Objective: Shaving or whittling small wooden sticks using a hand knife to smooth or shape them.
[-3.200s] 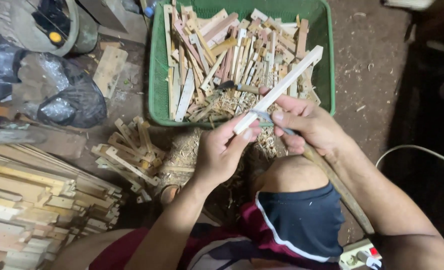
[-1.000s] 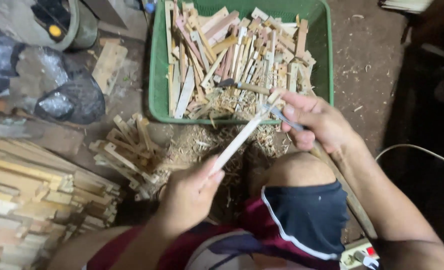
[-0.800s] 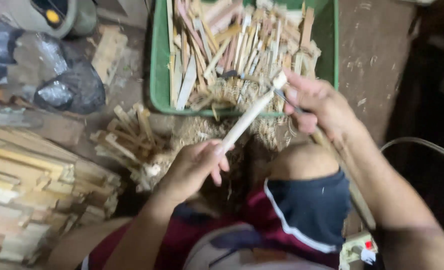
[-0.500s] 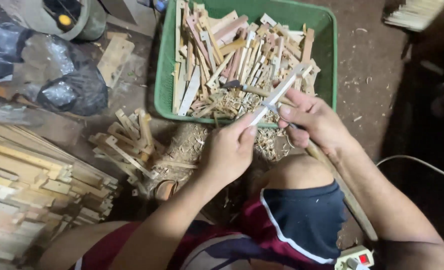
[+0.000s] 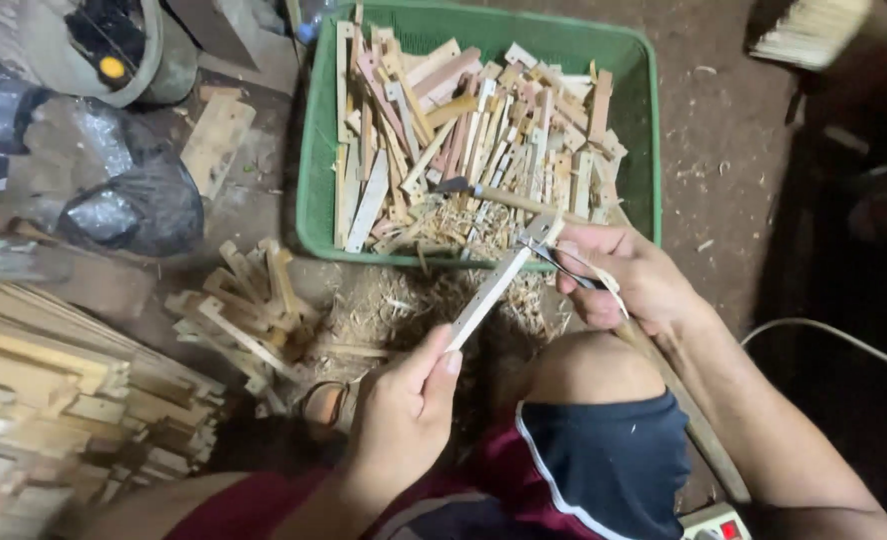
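Wooden strip (image 5: 494, 290) between both hands

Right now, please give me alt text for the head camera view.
A left hand holds a pale wood strip while the right hand shaves its far end with a blade, above a green crate full of wood offcuts.

The left hand (image 5: 404, 415) grips the near end of the long pale wooden slat (image 5: 494, 290), which slants away to the right hand (image 5: 629, 280). Just beyond that far end stands the green rectangular plastic crate (image 5: 309, 200), offcuts inside. Left of the grip lies a loose heap of short wooden sticks (image 5: 244, 315); farther left, stacked wooden boards (image 5: 44, 390). Below the slat, shavings (image 5: 404, 310) on the floor.
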